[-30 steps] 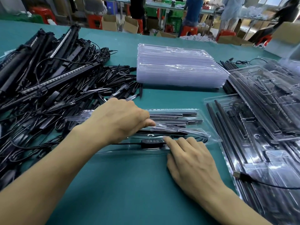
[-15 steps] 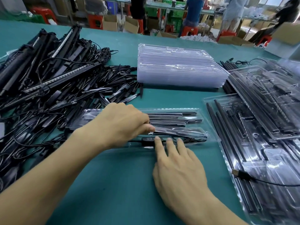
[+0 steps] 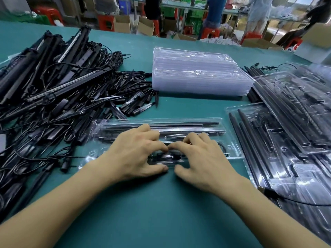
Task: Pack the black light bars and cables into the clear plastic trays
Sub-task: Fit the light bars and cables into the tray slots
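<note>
Fingers (image 3: pixel 154 141) of left hand (image 3: pixel 136 154) and right hand (image 3: pixel 204 158) curled, tips nearly meeting, thumbs opposite; both pinching the black inline controller (image 3: pixel 167 157) in the near slot of the clear tray (image 3: pixel 232 151). Two light bars (image 3: pixel 188 124) seated along the tray's far side. Left of tray: loose pile of bars and cables (image 3: pixel 59 93). Behind tray: stack of empty trays (image 3: pixel 197 74). Right of tray: filled trays (image 3: pixel 290 126). All on green tabletop (image 3: pixel 152 208).
</note>
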{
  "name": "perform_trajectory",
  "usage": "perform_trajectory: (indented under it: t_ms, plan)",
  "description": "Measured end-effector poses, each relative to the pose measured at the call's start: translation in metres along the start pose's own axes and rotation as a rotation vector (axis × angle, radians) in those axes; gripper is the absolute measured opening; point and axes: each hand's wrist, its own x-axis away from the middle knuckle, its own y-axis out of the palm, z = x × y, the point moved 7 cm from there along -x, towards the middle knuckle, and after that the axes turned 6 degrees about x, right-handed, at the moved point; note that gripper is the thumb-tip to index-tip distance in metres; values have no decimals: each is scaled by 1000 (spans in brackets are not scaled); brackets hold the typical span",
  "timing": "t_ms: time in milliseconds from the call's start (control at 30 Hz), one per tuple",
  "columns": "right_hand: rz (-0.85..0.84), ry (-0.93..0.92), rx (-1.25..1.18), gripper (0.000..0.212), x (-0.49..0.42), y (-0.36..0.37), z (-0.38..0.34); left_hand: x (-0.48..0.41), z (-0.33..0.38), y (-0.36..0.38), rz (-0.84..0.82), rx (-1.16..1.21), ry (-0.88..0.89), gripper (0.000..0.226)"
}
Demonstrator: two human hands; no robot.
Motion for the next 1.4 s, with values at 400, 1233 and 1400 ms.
perform_trajectory:
  t_ms: [400, 1233, 1400]
  plan:
    - [18, -58, 94, 40, -3, -7, -20, 9, -2, -1, 50, 104, -104, 47]
    - [-298, -71, -245, 18, -42, -12, 0, 8, -14, 0, 32, 362, -189, 40]
    - [-310, 11, -249, 28, -77, -11, 6, 6, -25, 6, 8, 492, -262, 14]
